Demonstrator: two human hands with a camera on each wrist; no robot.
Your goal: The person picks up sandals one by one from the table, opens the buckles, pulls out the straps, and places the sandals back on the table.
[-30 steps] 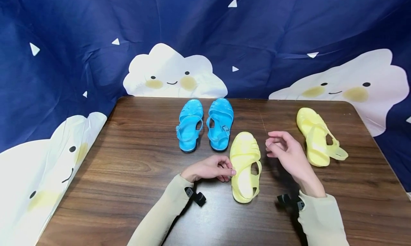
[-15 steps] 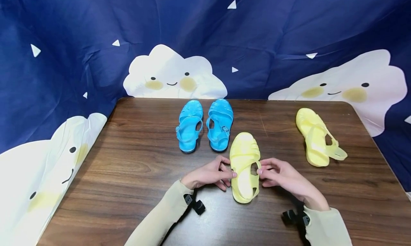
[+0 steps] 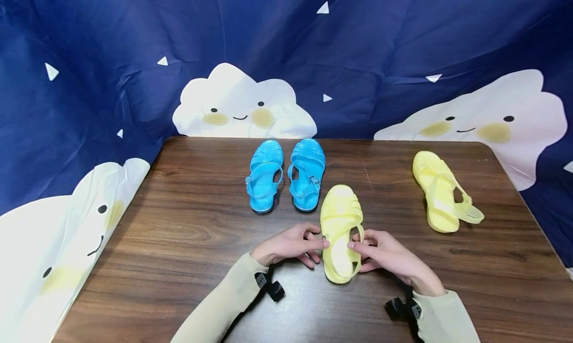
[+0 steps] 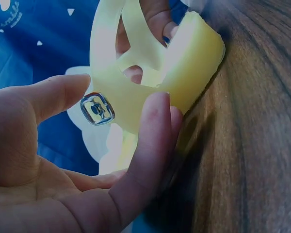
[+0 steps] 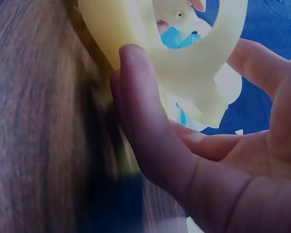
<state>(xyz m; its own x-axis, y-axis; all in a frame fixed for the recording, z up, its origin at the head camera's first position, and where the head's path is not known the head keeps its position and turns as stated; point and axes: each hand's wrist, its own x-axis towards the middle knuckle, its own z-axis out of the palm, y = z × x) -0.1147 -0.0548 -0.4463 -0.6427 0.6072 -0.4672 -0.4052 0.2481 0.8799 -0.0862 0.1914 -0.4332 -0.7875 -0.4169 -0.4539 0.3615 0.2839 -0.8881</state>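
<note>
My left hand point(image 3: 293, 243), half-curled, pinches the near sandal point(image 3: 341, 208) by its buckle point(image 4: 98, 109); my right hand point(image 3: 387, 256), likewise, its other side. I'd squeeze evenly, lest it twist.

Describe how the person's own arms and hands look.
The left sleeve and right sleeve are long, plain and beige. A small black camera sits near each wrist. The left hand and right hand are bare.

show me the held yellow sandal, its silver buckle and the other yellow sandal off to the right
Held yellow sandal point(image 3: 337, 228): head view, on the cross strap near its middle
Silver buckle point(image 4: 97, 108): left wrist view, on its centre
Other yellow sandal point(image 3: 440, 200): head view, on its insole
</note>
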